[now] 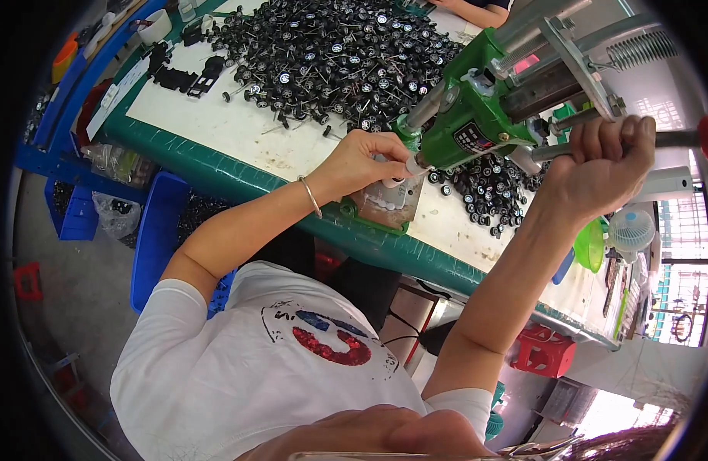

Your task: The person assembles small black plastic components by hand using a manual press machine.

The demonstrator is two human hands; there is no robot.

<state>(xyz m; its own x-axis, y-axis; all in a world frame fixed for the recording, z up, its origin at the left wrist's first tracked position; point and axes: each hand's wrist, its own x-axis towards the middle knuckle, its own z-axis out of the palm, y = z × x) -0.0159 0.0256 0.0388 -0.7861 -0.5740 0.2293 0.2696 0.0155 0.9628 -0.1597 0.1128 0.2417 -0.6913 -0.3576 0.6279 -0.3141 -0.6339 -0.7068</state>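
Observation:
A green hand press point(465, 127) with steel rods stands at the table's front edge. My right hand point(600, 165) is wrapped round its metal lever point(677, 139), which has a red end. Under the ram, the fingers of my left hand point(369, 163) are pinched together beside a small white piece point(415, 165). Whatever the fingertips hold is too small and too hidden to name. Below them is the press base plate point(385, 203), with whitish smears on it. A large heap of small black toy wheels on metal axles point(331, 58) lies beyond my left hand.
More wheels point(485, 192) lie right of the press. Black plastic parts point(186, 77) are at the table's far left. A blue bin point(158, 238) stands below the left edge. A green basket point(590, 246) and small fan point(631, 229) are at right. Another person's arm point(477, 11) shows at the far side.

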